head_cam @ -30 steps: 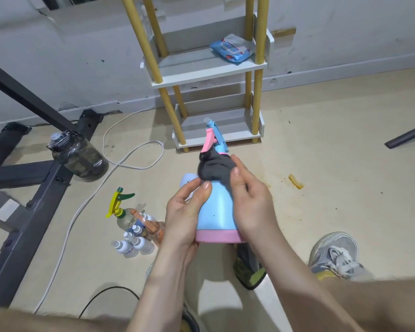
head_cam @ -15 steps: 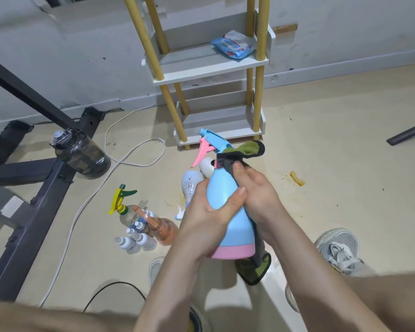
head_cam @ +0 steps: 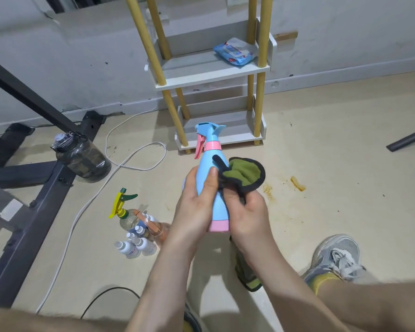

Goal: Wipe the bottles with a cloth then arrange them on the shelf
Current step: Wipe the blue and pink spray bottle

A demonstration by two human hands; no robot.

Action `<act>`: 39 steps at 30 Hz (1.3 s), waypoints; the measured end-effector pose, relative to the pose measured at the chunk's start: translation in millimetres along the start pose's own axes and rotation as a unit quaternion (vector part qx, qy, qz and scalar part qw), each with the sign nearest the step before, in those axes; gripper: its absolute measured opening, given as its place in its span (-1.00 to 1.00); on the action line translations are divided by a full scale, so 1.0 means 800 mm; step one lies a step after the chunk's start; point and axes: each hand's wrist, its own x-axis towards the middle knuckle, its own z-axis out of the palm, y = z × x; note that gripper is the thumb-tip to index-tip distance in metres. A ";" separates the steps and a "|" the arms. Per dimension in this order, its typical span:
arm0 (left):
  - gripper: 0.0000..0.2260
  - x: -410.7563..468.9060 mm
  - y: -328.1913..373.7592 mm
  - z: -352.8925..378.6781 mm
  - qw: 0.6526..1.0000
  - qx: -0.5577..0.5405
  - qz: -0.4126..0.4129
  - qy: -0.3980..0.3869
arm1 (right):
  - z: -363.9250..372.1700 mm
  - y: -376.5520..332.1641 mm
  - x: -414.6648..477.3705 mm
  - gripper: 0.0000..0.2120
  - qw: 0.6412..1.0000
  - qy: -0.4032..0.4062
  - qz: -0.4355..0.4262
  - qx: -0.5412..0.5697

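I hold a light blue spray bottle (head_cam: 210, 161) with a pink base, collar and trigger upright in front of me. My left hand (head_cam: 197, 202) wraps its body from the left. My right hand (head_cam: 246, 212) grips a green cloth with a dark edge (head_cam: 243, 173) and presses it to the bottle's right side; the cloth's tail hangs below my wrist. On the floor to the left stand several small white bottles (head_cam: 135, 245), a clear bottle with a yellow-green trigger (head_cam: 124, 207) and an orange one (head_cam: 157, 230). The white shelf with yellow posts (head_cam: 201, 76) stands ahead against the wall.
A blue wipes packet (head_cam: 235, 52) lies on the shelf's middle board. A large dark water jug (head_cam: 82, 156) stands by a black metal frame (head_cam: 41, 188) at left. A white cable (head_cam: 134, 159) loops across the floor. My shoe (head_cam: 336, 257) is at lower right.
The cloth slid off the spray head down to the bottle's shoulder and side. The bottle was turned upright, and its spray head shows.
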 end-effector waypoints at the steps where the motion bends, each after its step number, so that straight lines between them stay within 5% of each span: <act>1: -0.48 -0.002 0.000 0.001 1.000 0.006 0.005 0.016 | 0.005 0.000 0.000 -0.68 1.000 -0.009 -0.008 -0.017; 7: -0.48 -0.046 -0.008 0.010 0.999 -0.045 -0.008 -0.020 | -0.022 -0.027 0.042 -0.78 0.990 -0.070 0.102 0.064; 13: -0.51 -0.001 0.008 0.012 0.952 -0.243 0.025 0.184 | 0.006 0.010 0.010 -0.74 0.961 -0.030 0.161 0.225; 17: -0.50 -0.001 0.004 0.040 0.946 -0.270 -0.040 0.174 | 0.019 0.006 0.004 -0.65 0.969 0.005 0.075 0.235; 20: -0.33 -0.024 -0.002 0.026 0.992 -0.086 -0.074 0.049 | -0.003 -0.004 0.016 -0.61 0.990 0.019 0.006 0.142; 22: -0.51 -0.030 0.000 -0.001 0.986 0.133 -0.091 -0.044 | -0.018 -0.007 0.028 -0.55 0.995 0.041 -0.008 0.086; 25: -0.82 -0.033 0.016 -0.031 0.919 0.378 0.092 0.060 | -0.039 -0.010 0.043 -0.38 1.000 0.009 0.005 -0.011; 27: -0.38 -0.026 0.034 -0.029 0.852 0.492 0.179 0.011 | -0.049 -0.014 0.050 -0.61 0.998 -0.052 -0.005 -0.033; 29: -0.12 -0.011 0.041 -0.024 0.817 0.549 0.158 -0.075 | -0.051 -0.023 0.051 -0.78 0.995 -0.100 -0.018 -0.021; 32: -0.13 0.007 0.027 -0.020 0.876 0.460 0.130 -0.070 | -0.043 -0.028 0.050 -0.86 0.998 -0.059 -0.034 0.015; 36: -0.35 -0.007 0.003 0.010 0.983 0.172 0.060 -0.016 | -0.015 -0.020 0.035 -0.72 0.988 0.057 -0.029 0.140; 39: -0.58 -0.002 0.006 0.032 0.998 -0.065 -0.005 0.006 | 0.010 -0.002 0.018 -0.73 0.996 0.049 -0.034 0.062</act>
